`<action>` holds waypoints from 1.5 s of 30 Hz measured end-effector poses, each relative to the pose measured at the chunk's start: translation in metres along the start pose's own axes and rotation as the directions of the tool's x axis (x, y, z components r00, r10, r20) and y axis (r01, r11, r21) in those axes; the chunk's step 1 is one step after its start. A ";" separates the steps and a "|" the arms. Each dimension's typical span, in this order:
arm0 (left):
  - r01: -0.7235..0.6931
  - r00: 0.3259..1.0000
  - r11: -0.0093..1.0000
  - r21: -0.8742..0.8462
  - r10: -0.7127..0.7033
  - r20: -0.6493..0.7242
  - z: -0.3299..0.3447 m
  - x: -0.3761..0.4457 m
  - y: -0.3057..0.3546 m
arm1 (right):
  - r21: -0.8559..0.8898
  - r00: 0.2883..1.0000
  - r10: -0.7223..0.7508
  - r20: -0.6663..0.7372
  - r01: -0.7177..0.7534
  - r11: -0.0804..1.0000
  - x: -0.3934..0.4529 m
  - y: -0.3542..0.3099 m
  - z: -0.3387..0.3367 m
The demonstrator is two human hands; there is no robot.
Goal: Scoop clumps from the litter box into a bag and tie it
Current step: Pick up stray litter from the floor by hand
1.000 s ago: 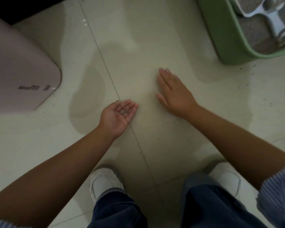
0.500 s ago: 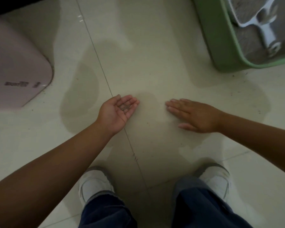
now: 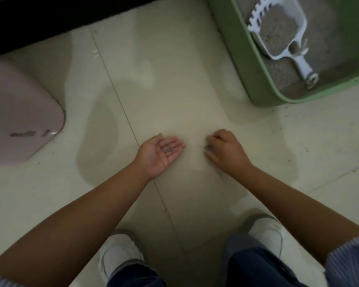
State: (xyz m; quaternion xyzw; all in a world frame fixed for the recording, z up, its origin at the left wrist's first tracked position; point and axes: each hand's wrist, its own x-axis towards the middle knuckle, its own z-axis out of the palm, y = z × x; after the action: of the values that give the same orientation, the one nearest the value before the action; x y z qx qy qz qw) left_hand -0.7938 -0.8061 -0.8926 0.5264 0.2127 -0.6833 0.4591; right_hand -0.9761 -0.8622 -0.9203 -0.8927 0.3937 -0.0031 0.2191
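From your head camera you look straight down on a glossy, pale cream tiled floor (image 3: pixel 174 83), crossed by a thin dark grout line (image 3: pixel 120 104) that runs from the upper left down between your feet, with soft shadows pooled across the tiles and a dark band along the top left edge. At the upper right sits the green plastic litter box (image 3: pixel 255 75), only its near corner in view, holding grey-brown litter (image 3: pixel 282 73). Inside it lies a white slotted plastic scoop (image 3: pixel 278 32), loaded with litter, its handle pointing toward the box's near rim. Dark specks of scattered litter grains (image 3: pixel 307 150) dot the tiles below and to the right of the box. At the left edge a rounded pale pink plastic object (image 3: pixel 23 121) with a small dark label stands on the floor, well apart from your hands. Your left hand (image 3: pixel 160 154) is palm up with fingers relaxed and slightly cupped, carrying a small pile of grey grains on the fingers. Your right hand (image 3: pixel 224 150) is just beside it, knuckles up, fingers curled down onto the floor over a small dark smudge of grains; whether it pinches any, you cannot tell. Your two white shoes (image 3: pixel 120 253) and dark blue trousers (image 3: pixel 255 268) fill the bottom, with striped blue sleeves (image 3: pixel 348 259) at the corners.
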 end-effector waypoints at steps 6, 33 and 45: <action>0.008 1.000 1.000 -0.023 -0.008 0.013 0.004 0.000 0.014 | -0.038 0.998 -0.057 0.003 0.057 0.998 0.006 -0.007 0.002; -0.051 0.992 0.998 -0.045 0.056 0.112 -0.011 0.004 0.024 | -0.027 0.969 -0.083 0.234 0.091 0.995 0.011 -0.005 -0.019; -0.097 0.988 0.991 -0.094 0.108 0.112 -0.017 0.002 0.027 | -0.185 0.999 -0.003 0.032 0.009 0.983 -0.003 -0.011 -0.001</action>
State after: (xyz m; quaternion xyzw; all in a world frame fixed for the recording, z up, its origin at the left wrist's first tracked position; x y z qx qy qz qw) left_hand -0.7619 -0.8073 -0.8953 0.4748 0.1882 -0.6783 0.5282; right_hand -0.9704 -0.8533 -0.9146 -0.9103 0.3862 0.0470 0.1412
